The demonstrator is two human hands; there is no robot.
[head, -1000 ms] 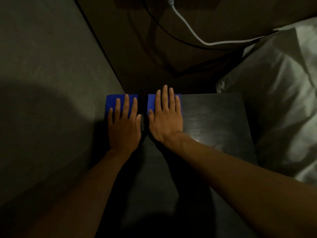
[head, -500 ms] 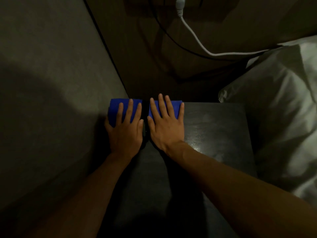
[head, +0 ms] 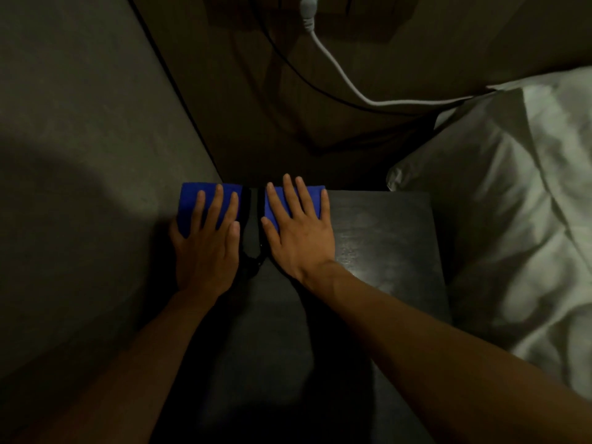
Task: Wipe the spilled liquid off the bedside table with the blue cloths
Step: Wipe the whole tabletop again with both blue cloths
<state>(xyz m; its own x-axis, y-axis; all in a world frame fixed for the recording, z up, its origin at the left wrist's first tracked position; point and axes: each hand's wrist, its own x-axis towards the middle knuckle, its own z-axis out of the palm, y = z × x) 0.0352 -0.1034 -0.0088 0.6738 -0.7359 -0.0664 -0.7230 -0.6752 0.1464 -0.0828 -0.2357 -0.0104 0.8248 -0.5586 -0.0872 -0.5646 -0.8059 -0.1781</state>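
The left hand (head: 205, 251) and the right hand (head: 298, 238) are lying flat, side by side, with fingers straight. The left one is pressing on the left blue cloth (head: 189, 203) and the right one on the right blue cloth (head: 315, 197). Both cloths are sitting at the far edge of the dark surface (head: 384, 225). A white pillow (head: 496, 219) is lying to the right. Farther back, a white cable (head: 336, 72) is hanging down the wall.

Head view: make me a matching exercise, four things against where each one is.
1 left hand
2 right hand
3 white cable
4 pillow

A right of the table
B flat on the wall-side cloth
C running down the back wall
D flat on the inner cloth

Pairs: 1-B, 2-D, 3-C, 4-A
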